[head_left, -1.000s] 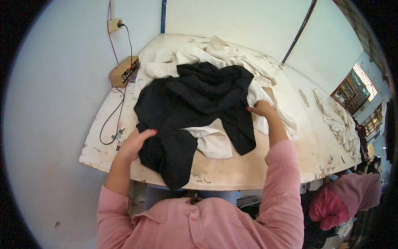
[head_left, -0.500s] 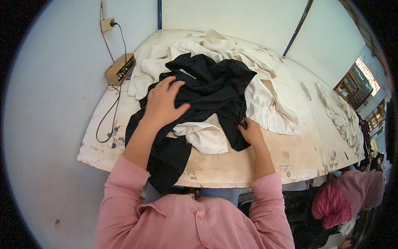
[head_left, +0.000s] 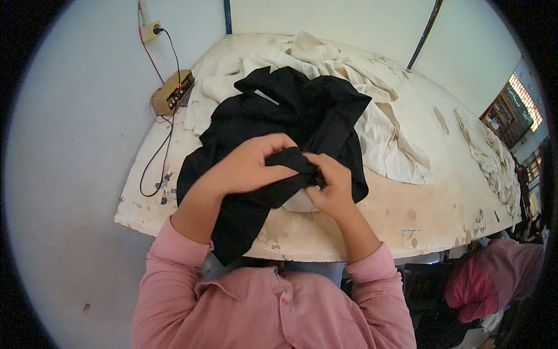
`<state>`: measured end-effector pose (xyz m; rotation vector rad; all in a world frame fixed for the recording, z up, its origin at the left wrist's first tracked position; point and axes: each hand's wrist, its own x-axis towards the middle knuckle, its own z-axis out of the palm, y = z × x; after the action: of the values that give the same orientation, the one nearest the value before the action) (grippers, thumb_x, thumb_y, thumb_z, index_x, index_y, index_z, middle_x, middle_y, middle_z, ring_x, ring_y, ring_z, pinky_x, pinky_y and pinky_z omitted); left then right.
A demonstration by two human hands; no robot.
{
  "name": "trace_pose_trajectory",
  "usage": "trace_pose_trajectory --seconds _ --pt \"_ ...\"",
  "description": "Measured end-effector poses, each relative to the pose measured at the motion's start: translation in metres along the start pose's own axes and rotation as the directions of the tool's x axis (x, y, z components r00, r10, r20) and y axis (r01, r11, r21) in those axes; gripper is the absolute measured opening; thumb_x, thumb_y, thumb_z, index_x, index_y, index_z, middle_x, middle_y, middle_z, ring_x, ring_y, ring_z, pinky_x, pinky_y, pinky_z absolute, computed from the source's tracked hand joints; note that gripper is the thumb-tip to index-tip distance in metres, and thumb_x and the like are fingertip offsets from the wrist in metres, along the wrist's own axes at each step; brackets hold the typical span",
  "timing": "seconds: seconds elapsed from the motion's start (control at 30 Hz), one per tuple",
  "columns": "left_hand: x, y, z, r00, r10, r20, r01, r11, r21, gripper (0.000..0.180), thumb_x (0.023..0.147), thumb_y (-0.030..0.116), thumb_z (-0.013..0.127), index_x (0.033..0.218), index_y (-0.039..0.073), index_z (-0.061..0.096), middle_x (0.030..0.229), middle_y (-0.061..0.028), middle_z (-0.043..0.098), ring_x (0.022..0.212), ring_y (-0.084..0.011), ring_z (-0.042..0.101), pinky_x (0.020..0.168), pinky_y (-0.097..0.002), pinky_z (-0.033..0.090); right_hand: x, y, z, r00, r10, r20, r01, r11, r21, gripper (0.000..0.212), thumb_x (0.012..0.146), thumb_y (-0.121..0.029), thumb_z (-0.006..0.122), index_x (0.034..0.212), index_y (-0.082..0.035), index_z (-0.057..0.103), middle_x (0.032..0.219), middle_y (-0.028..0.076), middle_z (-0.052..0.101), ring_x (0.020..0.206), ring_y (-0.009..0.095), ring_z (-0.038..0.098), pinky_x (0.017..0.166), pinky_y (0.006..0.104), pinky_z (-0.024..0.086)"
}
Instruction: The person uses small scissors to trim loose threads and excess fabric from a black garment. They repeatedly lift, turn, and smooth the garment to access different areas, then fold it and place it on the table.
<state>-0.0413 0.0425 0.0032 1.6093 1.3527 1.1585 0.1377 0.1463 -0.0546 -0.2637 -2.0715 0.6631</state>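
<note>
A black garment lies crumpled on the work table, one part hanging over the near edge at the left. My left hand is closed on a fold of it, thumb below and fingers above. Close beside it, my right hand pinches the same bunched black cloth between thumb and fingers. Under and behind the garment, white cloth is spread in loose folds. The exact part of the garment between my fingers is partly hidden.
A small brown box with knobs stands at the table's left edge, its black cable looping onto the tabletop. More pale cloth lies at the right end. A person in a red garment is at the lower right.
My left hand has moved right and closed on the black cloth. My right hand has shifted left and up to meet it, bringing a bunched piece of the garment along.
</note>
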Motion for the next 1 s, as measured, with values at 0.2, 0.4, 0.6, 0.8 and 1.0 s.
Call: trace_pose_trajectory --seconds 0.2,0.4,0.6,0.8,1.0 --pt "-0.024 -0.056 -0.002 0.990 -0.131 0.053 0.141 0.893 -0.428 0.027 0.084 0.010 0.070 0.103 0.002 0.053 0.097 -0.0022 0.059 0.088 -0.0059 0.056 0.075 -0.0231 0.050 -0.002 0.027 -0.015 0.873 0.474 -0.116 -0.420 0.850 0.319 0.021 0.076 -0.002 0.068 0.097 -0.001 0.063 0.080 0.000 0.063 0.068 0.006 0.055 0.061 0.0228 0.046" --pt "-0.023 -0.062 0.038 0.980 -0.136 -0.146 0.021 0.797 -0.604 0.049 0.086 0.014 0.069 0.128 0.004 0.045 0.118 -0.0085 0.056 0.098 -0.0191 0.063 0.079 -0.0335 0.057 -0.018 0.034 0.006 0.869 0.477 0.135 -0.496 0.833 0.245 0.023 0.077 -0.008 0.072 0.097 -0.001 0.063 0.080 0.003 0.064 0.070 0.006 0.054 0.061 0.0216 0.044" --pt "-0.020 -0.081 0.036 0.766 0.291 -0.573 -0.020 0.902 0.431 0.047 0.066 -0.010 0.062 0.112 0.000 0.059 0.099 -0.0139 0.058 0.087 -0.0257 0.062 0.071 -0.0316 0.050 -0.015 0.014 0.006 0.899 0.360 -0.249 -0.354 0.933 0.072 0.064 0.071 -0.003 0.072 0.129 -0.008 0.047 0.074 0.002 0.054 0.060 0.012 0.049 0.054 0.0214 0.040" --pt "-0.025 -0.072 0.033 0.730 0.561 -0.392 -0.233 0.742 0.629 0.048 0.057 -0.012 0.062 0.100 0.007 0.066 0.089 -0.0074 0.056 0.078 -0.0209 0.058 0.068 -0.0276 0.048 -0.014 0.001 0.009 0.997 -0.049 0.068 0.052 0.998 -0.048 0.051 0.061 0.002 0.069 0.110 -0.009 0.061 0.072 0.008 0.056 0.057 0.020 0.057 0.053 0.0280 0.048" --pt "-0.027 -0.076 0.031 0.685 0.471 -0.556 -0.247 0.868 0.431 0.033 0.064 -0.010 0.066 0.092 0.006 0.064 0.089 -0.0052 0.056 0.068 -0.0120 0.056 0.061 -0.0226 0.046 -0.019 0.002 0.003 0.993 -0.116 0.034 0.119 0.986 -0.119 0.041 0.056 0.002 0.065 0.095 -0.009 0.064 0.073 0.007 0.057 0.060 0.023 0.060 0.055 0.0310 0.050"
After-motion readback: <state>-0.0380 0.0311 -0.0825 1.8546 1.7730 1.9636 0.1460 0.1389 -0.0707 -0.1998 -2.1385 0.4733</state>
